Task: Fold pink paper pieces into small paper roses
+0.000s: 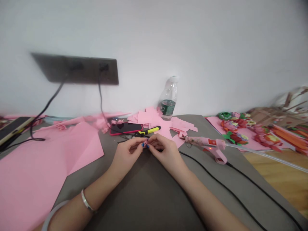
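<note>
My left hand and my right hand meet over the grey mat, fingertips pinched together on a small pink paper piece. Most of that piece is hidden by my fingers. Just beyond them lie pliers with yellow handles and a phone in a red case. A pile of pink paper squares sits behind those. A pink glue gun lies to the right of my right hand, its black cord trailing toward me.
A large pink paper sheet covers the left side. A plastic bottle stands against the wall. Finished paper flowers lie at the right on a wooden floor. A dark wall socket panel has cables hanging from it.
</note>
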Motion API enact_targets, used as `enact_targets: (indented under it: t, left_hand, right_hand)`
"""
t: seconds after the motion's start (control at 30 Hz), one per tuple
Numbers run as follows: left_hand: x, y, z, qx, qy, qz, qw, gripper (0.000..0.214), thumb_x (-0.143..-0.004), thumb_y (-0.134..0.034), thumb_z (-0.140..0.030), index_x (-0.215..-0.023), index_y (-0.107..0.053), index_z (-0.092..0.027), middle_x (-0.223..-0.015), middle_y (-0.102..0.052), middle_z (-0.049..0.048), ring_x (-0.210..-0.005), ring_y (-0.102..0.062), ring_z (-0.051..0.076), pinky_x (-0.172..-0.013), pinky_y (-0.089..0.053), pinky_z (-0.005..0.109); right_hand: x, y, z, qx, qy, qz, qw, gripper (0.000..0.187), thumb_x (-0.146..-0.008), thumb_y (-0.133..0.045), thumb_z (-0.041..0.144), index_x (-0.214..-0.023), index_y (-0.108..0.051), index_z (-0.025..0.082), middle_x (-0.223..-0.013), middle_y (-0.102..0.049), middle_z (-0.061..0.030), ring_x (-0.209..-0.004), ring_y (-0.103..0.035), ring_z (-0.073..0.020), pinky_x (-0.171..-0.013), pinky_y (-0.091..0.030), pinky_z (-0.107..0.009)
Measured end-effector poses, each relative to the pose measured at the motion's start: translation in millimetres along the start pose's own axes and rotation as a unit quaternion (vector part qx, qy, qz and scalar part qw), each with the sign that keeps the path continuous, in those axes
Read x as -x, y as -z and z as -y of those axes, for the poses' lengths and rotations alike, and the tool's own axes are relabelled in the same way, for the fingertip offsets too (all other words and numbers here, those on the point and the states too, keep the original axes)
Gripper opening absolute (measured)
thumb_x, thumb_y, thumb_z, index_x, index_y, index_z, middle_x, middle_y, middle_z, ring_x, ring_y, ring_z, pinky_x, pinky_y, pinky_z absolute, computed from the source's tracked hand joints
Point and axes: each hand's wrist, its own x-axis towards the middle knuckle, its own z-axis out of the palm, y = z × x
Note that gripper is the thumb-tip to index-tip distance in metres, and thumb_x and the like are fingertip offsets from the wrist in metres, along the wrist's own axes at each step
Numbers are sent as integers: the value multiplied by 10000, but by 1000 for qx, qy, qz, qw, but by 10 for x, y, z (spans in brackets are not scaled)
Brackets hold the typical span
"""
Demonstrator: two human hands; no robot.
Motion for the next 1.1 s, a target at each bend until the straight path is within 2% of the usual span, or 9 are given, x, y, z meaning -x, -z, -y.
enact_targets:
  t: [0.3,0.63,0.73,0.83,0.9,1.1]
  left_hand:
    - [3,-4,13,1,0,1,1000,252,-866,-605,-293,-1052,-724,-171,-1083,-740,68,-938,-698,195,-808,-594,275]
    - [-8,-15,20,-48,-38,20,998,236,-867,-580,-255,-1031,-737,-191,-1086,-681,95,-953,-665,209,-600,-570,225]
    - [-24,-10,32,-68,-57,26,996,239,-880,-562,-248,-1020,-743,-178,-1089,-685,103,-954,-665,208,-656,-560,250]
    - [-30,7,21,-87,-70,36,993,234,-897,-534,-231,-984,-745,-175,-989,-728,82,-915,-666,197,-772,-535,289]
    - [-27,18,1,-86,-56,37,994,231,-903,-527,-246,-956,-740,-176,-929,-738,65,-861,-666,187,-779,-524,292]
    - [-37,21,-43,18,30,11,999,214,-856,-596,-362,-885,-675,-166,-743,-684,19,-604,-610,135,-532,-495,229]
  right_hand:
    - [-7,32,-45,-49,-37,4,998,88,-814,-586,201,-867,-655,191,-793,-722,-32,-716,-711,-167,-660,-567,-269]
    - [16,-11,35,50,11,-5,999,95,-781,-507,133,-826,-553,204,-703,-610,6,-587,-596,-118,-544,-500,-218]
    - [22,-7,46,52,-2,1,999,46,-811,-518,168,-813,-535,211,-676,-609,9,-583,-594,-124,-532,-478,-218]
    - [23,10,42,49,-18,15,999,47,-824,-525,172,-805,-519,215,-645,-583,24,-566,-565,-119,-519,-437,-216]
    - [18,26,36,52,-17,23,998,66,-819,-533,158,-798,-509,215,-645,-553,36,-560,-523,-111,-513,-397,-213]
    - [-14,81,51,18,-11,59,998,89,-808,-530,121,-807,-522,209,-700,-518,39,-596,-466,-107,-534,-356,-218]
